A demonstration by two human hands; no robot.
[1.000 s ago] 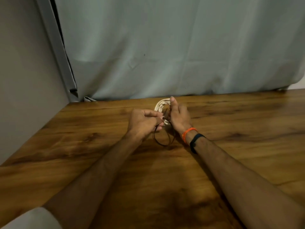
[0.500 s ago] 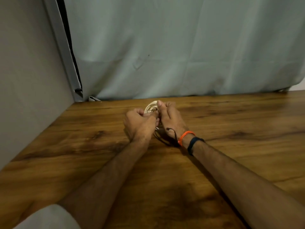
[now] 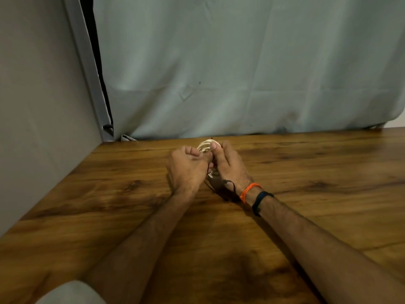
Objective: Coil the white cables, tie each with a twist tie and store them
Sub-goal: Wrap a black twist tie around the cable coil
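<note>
Left hand (image 3: 186,170) and right hand (image 3: 230,166) are pressing together, both clamped on the white cable coil (image 3: 206,145) between them. Black tie (image 3: 229,189), earlier looping below the left hand, is now trailing under the right wrist on the table (image 3: 306,216).

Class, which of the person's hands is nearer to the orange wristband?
Right. The right hand adjoins the orange wristband, worn on its own wrist; the left hand is across the white cable coil.
</note>
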